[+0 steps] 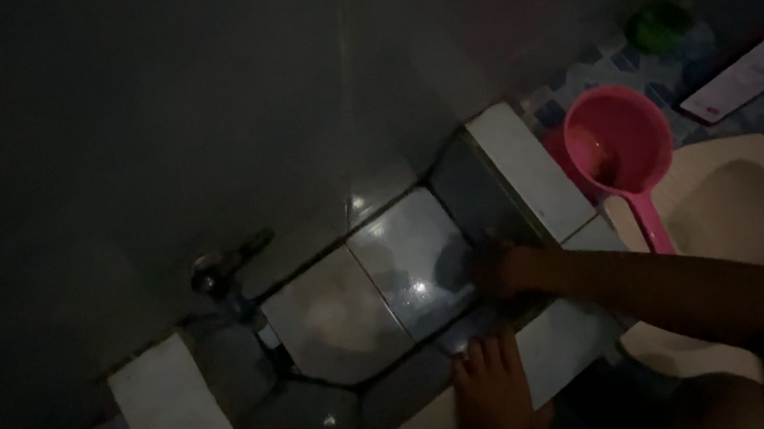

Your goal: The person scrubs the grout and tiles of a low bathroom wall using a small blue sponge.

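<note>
- I'm looking down into a very dim tiled corner, a small water basin (381, 291) sunk into the floor with pale tiled rims around it.
- One hand (501, 268) is in view, reaching in from the right on a long forearm and resting down inside the basin against its far tiled wall.
- I take it for the right hand, though the light makes that hard to confirm; the left hand is nowhere in my view.
- Its fingers are curled down toward the tile, but I cannot tell if they are spread, pressed together or pinching anything; it's too dark.
- A bare foot (494, 393) stands on the near rim of the basin, toes pointing toward the hand and just short of it.
- A metal tap (225, 266) sticks out of the dark wall at the left, above the basin's far corner.
- To the right, a pink plastic dipper (622, 147) sits just beside the basin rim, bowl up, its handle running down toward the forearm.
- Next to the dipper lies a pale squat toilet pan (745, 202), set in the patterned floor.
- Far upper right I make out a green object (657, 23), too blurred to name, and a flat white packet (748, 77) lying near it.
</note>
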